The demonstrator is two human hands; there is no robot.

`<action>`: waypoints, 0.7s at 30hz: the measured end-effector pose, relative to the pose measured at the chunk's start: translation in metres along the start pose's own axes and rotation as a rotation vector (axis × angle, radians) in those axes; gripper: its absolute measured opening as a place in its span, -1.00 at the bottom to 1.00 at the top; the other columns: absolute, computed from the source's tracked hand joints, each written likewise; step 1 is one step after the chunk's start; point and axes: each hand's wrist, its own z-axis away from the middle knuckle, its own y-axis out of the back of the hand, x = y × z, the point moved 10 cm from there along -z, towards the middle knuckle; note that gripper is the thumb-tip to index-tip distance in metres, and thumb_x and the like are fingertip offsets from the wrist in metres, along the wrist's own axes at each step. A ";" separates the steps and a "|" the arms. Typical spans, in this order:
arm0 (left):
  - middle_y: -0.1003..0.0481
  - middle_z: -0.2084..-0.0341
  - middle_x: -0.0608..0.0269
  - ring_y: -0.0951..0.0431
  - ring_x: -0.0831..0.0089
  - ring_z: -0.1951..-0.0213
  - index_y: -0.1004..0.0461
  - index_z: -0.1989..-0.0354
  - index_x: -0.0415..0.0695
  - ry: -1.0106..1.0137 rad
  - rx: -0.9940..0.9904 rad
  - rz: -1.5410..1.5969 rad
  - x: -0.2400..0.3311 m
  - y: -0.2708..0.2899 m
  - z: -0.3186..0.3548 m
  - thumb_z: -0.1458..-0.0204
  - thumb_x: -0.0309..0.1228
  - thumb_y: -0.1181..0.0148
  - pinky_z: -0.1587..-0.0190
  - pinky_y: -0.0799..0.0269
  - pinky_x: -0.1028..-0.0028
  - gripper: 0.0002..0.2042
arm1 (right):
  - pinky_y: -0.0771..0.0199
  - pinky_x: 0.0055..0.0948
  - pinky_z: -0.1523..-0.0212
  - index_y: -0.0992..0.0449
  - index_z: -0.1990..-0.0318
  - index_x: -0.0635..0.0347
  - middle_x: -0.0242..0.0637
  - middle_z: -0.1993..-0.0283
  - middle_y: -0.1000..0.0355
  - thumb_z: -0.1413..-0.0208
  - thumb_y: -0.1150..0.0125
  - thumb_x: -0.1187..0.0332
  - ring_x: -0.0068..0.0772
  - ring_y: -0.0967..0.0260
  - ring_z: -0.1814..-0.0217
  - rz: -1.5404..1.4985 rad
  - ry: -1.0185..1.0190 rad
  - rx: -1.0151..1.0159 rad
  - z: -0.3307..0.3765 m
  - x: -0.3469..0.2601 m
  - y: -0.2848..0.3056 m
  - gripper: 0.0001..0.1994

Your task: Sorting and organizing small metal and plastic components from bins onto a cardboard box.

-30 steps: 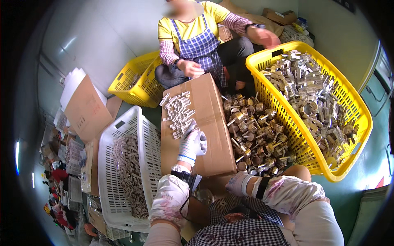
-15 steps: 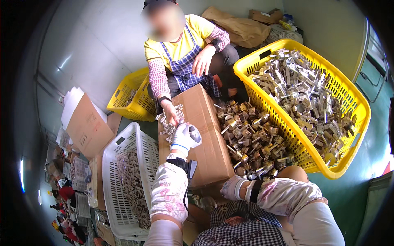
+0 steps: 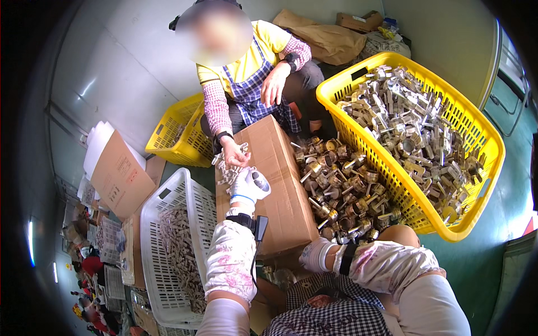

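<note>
My left hand [image 3: 245, 186], in a white glove, reaches over the top of a cardboard box [image 3: 280, 207]. Its fingers are closed, with a rounded grey hollow shape [image 3: 260, 181] at the thumb side; what they hold I cannot make out. Just beyond it, a co-worker's bare hand [image 3: 234, 154] bends over small silvery metal pieces [image 3: 224, 172] heaped on the box's left side. My gloved right hand [image 3: 315, 255] rests low by my knee, at the near right corner of the box. Its fingers are mostly hidden.
Right of the box lies a pile of cup-shaped metal parts with stems [image 3: 342, 190]. A yellow basket [image 3: 386, 165] of metal parts stands beyond it. At left are a white basket [image 3: 147, 235] of small pieces and another yellow basket [image 3: 185, 154]. The co-worker [image 3: 246, 84] sits across.
My left hand has shifted slightly left and downward on the box. The co-worker's head has leaned left and lower, and the hand over the pieces has curled slightly. My right hand stays nearly still.
</note>
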 end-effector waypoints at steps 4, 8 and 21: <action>-0.43 0.35 0.43 -0.38 0.55 0.29 -0.46 0.24 0.15 -0.102 0.097 -0.031 0.019 -0.003 0.030 -0.08 -0.07 -0.16 0.20 -0.37 0.35 -0.80 | -0.55 -0.19 0.16 -0.65 0.21 0.07 -0.26 0.15 -0.58 0.03 -0.19 0.27 -0.18 -0.53 0.05 0.007 0.010 0.032 0.003 -0.002 0.003 -0.76; -0.48 0.29 0.31 -0.44 0.50 0.39 -0.45 0.22 -0.08 -0.597 0.048 -0.390 0.050 -0.005 0.083 -0.16 -0.04 -0.04 0.45 -0.38 0.42 -0.67 | -0.49 -0.17 0.07 -0.55 0.05 0.07 -0.22 0.17 -0.57 -0.14 -0.02 0.18 -0.15 -0.51 0.05 0.058 0.002 -0.058 0.013 -0.006 0.006 -0.68; -0.53 0.32 0.20 -0.54 0.37 0.39 -0.48 0.13 -0.10 0.379 -0.006 -0.472 -0.176 0.043 0.230 -0.13 0.16 0.04 0.33 -0.51 0.34 -0.47 | -0.55 -0.20 0.16 -0.64 0.24 0.10 -0.16 0.23 -0.58 0.03 -0.16 0.28 -0.09 -0.54 0.14 0.136 0.169 -0.228 0.049 -0.025 -0.069 -0.77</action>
